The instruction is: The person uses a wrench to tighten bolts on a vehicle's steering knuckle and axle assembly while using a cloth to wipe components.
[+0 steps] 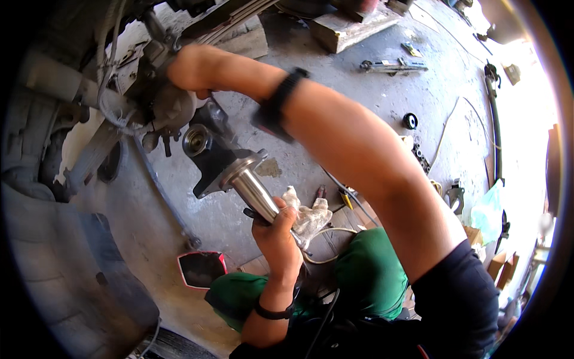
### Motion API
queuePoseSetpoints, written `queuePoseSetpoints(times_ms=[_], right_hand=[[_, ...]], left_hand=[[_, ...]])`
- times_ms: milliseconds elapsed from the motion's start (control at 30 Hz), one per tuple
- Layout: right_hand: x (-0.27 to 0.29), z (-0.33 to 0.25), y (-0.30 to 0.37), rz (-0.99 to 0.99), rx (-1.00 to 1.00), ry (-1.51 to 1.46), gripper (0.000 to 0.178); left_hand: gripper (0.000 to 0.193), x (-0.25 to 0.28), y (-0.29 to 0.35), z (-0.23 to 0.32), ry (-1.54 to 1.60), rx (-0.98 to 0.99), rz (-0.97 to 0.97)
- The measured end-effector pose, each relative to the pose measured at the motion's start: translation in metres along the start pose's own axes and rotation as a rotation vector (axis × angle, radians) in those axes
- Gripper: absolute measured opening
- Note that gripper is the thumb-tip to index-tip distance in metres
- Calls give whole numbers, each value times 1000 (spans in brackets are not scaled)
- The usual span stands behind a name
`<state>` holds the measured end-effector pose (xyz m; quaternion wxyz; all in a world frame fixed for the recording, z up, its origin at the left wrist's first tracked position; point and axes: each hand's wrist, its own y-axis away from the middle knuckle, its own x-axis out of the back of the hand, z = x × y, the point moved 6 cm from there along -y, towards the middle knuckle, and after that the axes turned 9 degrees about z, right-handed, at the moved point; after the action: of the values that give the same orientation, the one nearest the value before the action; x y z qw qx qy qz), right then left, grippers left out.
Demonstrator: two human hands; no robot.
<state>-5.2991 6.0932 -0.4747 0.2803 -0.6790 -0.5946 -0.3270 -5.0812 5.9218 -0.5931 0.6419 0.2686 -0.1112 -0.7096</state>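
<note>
My left hand (276,242) is wrapped round the shiny, tapered shaft of a steering knuckle (254,192), thumb along its top. The knuckle's dark flanged body (218,170) tilts up and away from me, and a round bore with a metal ring (196,140) shows at its far side. My right arm reaches across to the upper left, where my right hand (194,69) is curled closed beside the dirty axle end (158,99). What its fingers hold, if anything, is hidden behind the hand.
A vehicle's underside and a large tyre (78,275) fill the left. A long rod (158,185) slants down to the floor. A red-edged black tray (202,269) and white gloves (311,215) lie near my knees. Farther off are a wooden block (353,29) and a metal tool (393,67).
</note>
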Motion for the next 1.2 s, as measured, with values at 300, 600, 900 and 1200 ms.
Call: queuePoseSetpoints(times_ms=[300,600,900,1200], right_hand=[[27,19,90,677,27,-425,34],[-12,2,171,926,602,-480,10],[-30,4,177,840,740,-476,6],[-42,14,186,703,971,-419,5]], left_hand=[[18,0,-4,3,25,-18,-7],[18,2,-6,3,30,-35,-6],[19,-2,-4,10,49,-59,-16],[22,1,-7,2,108,-25,-41]])
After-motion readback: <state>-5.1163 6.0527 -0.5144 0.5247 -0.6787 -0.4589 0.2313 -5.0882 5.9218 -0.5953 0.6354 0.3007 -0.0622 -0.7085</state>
